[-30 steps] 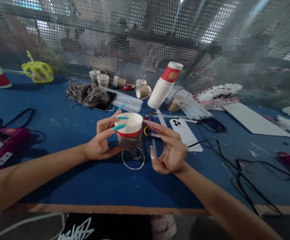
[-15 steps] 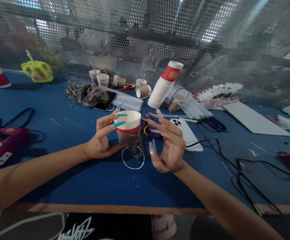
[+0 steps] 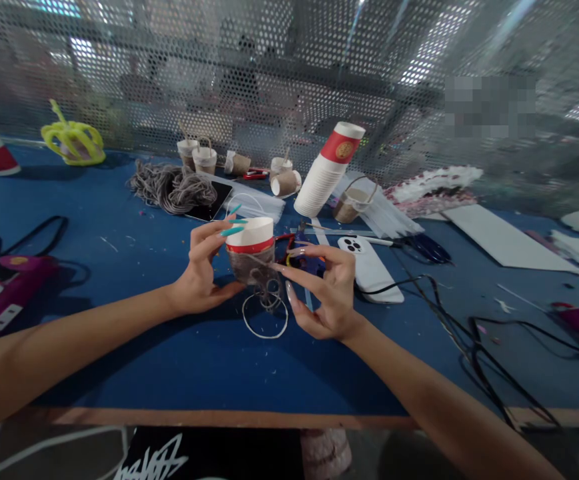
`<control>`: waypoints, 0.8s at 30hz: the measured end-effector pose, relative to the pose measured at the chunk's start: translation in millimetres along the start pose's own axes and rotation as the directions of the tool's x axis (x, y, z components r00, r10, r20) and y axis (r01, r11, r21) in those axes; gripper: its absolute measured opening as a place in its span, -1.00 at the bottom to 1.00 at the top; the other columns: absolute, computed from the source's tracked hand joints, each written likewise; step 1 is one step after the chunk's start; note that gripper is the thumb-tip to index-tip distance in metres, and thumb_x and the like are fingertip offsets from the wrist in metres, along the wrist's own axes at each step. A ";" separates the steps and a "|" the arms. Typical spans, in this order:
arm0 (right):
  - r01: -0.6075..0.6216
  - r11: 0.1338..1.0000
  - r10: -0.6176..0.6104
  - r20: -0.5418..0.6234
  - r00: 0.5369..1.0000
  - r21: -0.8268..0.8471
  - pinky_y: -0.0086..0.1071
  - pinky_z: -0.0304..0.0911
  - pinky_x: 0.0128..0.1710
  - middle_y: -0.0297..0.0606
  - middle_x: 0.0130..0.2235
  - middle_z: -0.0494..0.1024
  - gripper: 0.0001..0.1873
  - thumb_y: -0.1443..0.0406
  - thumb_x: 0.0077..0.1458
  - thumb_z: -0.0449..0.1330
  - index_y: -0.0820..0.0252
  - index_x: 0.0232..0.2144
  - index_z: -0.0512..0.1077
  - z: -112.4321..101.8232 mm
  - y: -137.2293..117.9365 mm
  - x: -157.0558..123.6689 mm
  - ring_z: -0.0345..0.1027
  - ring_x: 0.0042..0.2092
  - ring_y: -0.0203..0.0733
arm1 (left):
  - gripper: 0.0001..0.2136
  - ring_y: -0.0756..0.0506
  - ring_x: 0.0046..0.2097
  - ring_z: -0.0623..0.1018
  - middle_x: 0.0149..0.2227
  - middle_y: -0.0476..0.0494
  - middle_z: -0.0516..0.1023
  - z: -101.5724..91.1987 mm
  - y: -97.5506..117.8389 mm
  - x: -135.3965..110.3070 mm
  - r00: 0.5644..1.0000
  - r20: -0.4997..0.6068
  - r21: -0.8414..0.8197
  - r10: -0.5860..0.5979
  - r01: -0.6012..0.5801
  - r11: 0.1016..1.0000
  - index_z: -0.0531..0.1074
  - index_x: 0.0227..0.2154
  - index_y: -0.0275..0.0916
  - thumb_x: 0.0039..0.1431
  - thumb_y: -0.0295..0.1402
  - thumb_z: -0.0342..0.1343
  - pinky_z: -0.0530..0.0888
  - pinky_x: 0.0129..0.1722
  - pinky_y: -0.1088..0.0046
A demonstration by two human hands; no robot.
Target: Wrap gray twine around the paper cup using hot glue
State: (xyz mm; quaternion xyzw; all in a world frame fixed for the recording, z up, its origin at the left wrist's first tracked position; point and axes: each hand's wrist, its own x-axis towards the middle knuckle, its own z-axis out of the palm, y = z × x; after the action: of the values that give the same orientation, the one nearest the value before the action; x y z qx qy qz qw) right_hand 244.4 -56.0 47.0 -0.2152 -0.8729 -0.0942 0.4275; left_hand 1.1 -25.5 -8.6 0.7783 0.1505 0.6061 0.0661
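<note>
Your left hand is clamped on the yarn-wrapped paper cup near frame centre, mouth up, long axis near-vertical; your right hand, grip apart, fingers its side.

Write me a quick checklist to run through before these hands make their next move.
1. Cup held: ok; the left hand grips its side.
2. Cup mouth facing up: ok.
3. Grey wrap reaching the rim: not ok; the red band and white upper part show above it.
4. Right hand touching the wrap: cannot tell; a fingertip overlaps the cup's edge, contact unclear.
5. Grey loops neat: not ok; they bunch below the cup, overlapping the white ring in view.
</note>
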 end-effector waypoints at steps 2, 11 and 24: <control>0.023 1.000 -0.024 0.017 1.000 0.015 0.04 0.39 0.05 -0.17 0.07 0.21 -0.31 0.42 -0.05 0.10 -0.13 0.16 0.31 -2.1 0.9 0.1 0.30 0.09 0.04 | -0.13 -0.31 0.29 0.28 0.19 -0.28 0.11 0.4 0.6 -0.2 1.000 0.003 -0.006 -0.024 0.024 1.000 -0.06 0.28 0.05 0.03 -0.37 0.37 0.45 0.20 -0.13; 0.063 0.998 -0.067 -0.141 0.988 -0.031 -0.11 0.45 -0.20 -0.25 -0.23 0.31 -0.42 0.38 -0.02 0.11 -0.08 0.09 0.38 -8.0 15.0 0.9 0.34 -0.23 -0.10 | -0.22 -0.30 0.31 0.26 0.20 -0.26 0.05 1.3 0.0 -4.9 0.984 -0.021 0.025 -0.176 0.177 0.984 -0.06 0.26 0.06 0.10 -0.29 0.31 0.50 0.16 -0.01; -0.465 0.798 0.581 0.694 0.425 -0.383 -0.10 0.37 -0.06 -0.12 -0.08 0.37 -0.42 0.21 -0.24 0.35 0.15 -0.10 0.33 -51.2 75.1 7.4 0.35 -0.02 0.11 | -0.20 -0.27 0.19 0.35 0.13 -0.28 0.11 -3.5 6.7 2.3 0.945 0.064 0.065 -0.320 0.316 0.947 0.06 0.28 -0.06 -0.02 -0.34 0.31 0.59 -0.01 0.18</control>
State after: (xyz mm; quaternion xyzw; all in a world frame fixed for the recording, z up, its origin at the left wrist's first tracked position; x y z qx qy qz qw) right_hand 310.8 -4.8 83.0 -0.5218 -0.8483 0.0899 -0.0063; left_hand -0.8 -31.4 -3.7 0.7669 0.2877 0.5543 0.1476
